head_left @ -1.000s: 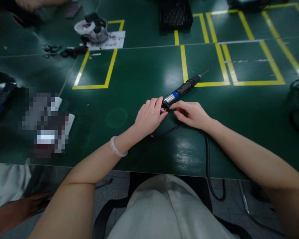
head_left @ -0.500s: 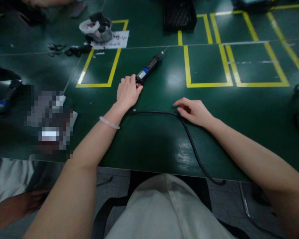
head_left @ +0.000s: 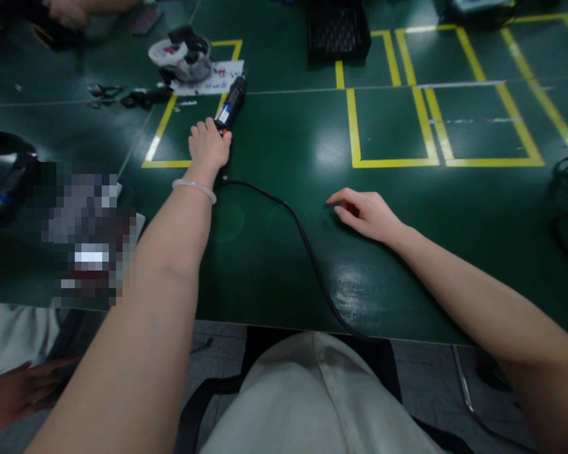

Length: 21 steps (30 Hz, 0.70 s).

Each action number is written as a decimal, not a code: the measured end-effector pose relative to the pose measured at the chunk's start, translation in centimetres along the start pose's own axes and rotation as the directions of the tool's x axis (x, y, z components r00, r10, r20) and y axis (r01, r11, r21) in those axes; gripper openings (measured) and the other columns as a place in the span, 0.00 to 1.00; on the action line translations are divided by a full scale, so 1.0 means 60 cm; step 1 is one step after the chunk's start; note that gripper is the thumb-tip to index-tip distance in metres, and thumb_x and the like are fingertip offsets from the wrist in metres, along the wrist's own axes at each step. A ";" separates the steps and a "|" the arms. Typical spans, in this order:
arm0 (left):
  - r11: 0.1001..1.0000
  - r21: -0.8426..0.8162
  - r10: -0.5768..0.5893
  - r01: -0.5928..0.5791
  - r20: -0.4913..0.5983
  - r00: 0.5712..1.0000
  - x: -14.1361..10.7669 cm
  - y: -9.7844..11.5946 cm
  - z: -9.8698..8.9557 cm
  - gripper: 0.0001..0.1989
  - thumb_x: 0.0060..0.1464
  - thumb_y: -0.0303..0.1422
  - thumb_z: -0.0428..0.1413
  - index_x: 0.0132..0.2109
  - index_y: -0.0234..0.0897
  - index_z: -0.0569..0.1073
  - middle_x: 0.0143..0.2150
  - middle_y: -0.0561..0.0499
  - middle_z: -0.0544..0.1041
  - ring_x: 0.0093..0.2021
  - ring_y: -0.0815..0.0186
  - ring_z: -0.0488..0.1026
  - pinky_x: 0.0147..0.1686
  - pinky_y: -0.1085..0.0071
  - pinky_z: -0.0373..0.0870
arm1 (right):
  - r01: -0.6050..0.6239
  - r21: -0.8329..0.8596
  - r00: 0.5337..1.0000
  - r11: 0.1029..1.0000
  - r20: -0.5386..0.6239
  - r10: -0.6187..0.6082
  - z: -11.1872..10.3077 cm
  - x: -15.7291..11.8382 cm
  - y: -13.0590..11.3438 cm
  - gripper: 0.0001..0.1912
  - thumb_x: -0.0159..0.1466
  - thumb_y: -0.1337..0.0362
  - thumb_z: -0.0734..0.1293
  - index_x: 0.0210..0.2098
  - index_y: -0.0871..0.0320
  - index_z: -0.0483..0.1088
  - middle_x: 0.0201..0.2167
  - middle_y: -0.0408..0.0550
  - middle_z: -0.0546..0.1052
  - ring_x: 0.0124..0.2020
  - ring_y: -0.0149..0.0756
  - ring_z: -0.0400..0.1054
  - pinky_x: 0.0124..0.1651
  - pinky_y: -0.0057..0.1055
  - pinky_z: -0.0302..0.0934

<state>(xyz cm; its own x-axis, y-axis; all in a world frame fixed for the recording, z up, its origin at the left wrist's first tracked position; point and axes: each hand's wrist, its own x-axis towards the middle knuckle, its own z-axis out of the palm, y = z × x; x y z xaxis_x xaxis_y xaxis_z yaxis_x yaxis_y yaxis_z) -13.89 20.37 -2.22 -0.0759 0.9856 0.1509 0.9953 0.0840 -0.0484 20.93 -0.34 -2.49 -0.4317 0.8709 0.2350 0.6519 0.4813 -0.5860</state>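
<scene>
My left hand [head_left: 209, 148] is wrapped round the rear part of a black electric screwdriver [head_left: 233, 104] with a blue band. The tool points away from me, its front end by the edge of a white paper sheet [head_left: 222, 77]. From its rear a black cord [head_left: 299, 222] curves across the green table [head_left: 265, 271] to the near edge. My right hand [head_left: 366, 214] rests on the table to the right of the cord, fingers loosely bent. Thumb and forefinger are apart with nothing between them.
A black tray [head_left: 338, 44] stands at the back, near yellow tape outlines [head_left: 395, 163]. On the paper sits a grey and white bundle [head_left: 189, 60]. Another person's hand [head_left: 23, 394] is at lower left, and another screwdriver [head_left: 2, 195] lies at far left.
My left hand has moved the electric screwdriver left and away from me, turning it more upright in the picture. The cord has swung left with it. My right hand has stayed in place.
</scene>
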 end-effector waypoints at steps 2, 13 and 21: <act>1.000 0.003 0.017 -0.017 -0.007 1.000 0.001 -0.002 0.002 0.30 0.78 0.55 0.31 0.66 0.33 0.53 0.60 0.50 0.62 0.58 0.58 0.50 0.53 0.59 0.51 | -0.003 -0.012 1.000 1.000 0.001 0.003 0.001 0.000 -0.001 0.14 0.67 0.61 0.62 0.48 0.58 0.74 0.26 0.43 0.75 0.24 0.32 0.65 0.33 0.30 0.56; 0.994 -0.048 -0.097 0.096 -0.028 0.995 0.025 -0.004 0.021 0.29 0.81 0.45 0.25 0.63 0.28 0.60 0.57 0.50 0.65 0.53 0.62 0.53 0.46 0.64 0.52 | -0.019 -0.037 1.000 0.999 0.013 0.019 0.004 0.002 0.000 0.15 0.68 0.60 0.61 0.48 0.57 0.75 0.27 0.43 0.76 0.25 0.33 0.66 0.34 0.30 0.55; 0.984 -0.172 -0.048 0.044 -0.020 0.999 -0.025 0.021 -0.005 0.28 0.82 0.44 0.33 0.60 0.22 0.64 0.55 0.44 0.69 0.51 0.62 0.61 0.45 0.66 0.55 | -0.023 -0.028 0.999 0.999 0.029 0.023 0.004 0.004 -0.001 0.15 0.68 0.60 0.61 0.48 0.57 0.75 0.28 0.44 0.76 0.26 0.33 0.67 0.35 0.29 0.55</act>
<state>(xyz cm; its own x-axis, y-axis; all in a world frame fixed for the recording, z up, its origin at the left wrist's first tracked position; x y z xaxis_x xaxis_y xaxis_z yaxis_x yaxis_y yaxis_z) -12.52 18.94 -2.20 -0.1222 0.9773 0.1730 0.9866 0.1006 0.1286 20.62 -0.18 -2.56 -0.4344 0.8786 0.1984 0.6784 0.4640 -0.5696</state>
